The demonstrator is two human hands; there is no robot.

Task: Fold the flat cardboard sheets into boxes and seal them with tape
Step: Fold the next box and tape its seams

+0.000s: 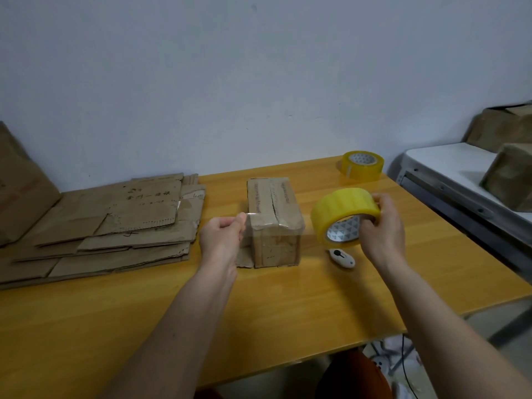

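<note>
Head view: all places given relative to the folded box.
Counter: yellow wood; carries the box near its far middle.
Flat sheets: stacked to the left of the box, untouched, still to fold.
Box: upright, flaps closed, centre seam running away from the person; seam looks unsealed at the near end.
Tape strip: clear, stretched left to right in front of the box top, across the seam.
Tape roll: just right of the box, lifted off the counter.
Spare roll: behind and right of the box, flat on the counter.
Right hand: grip closed around the tape roll.
Left hand: just left of the box; grip pinching the strip's free end.
Cutter: white, right of the box, below the roll.
Key relation: the box lies between the hands and just beyond the strip; judged next, lower the strip onto the top.
</note>
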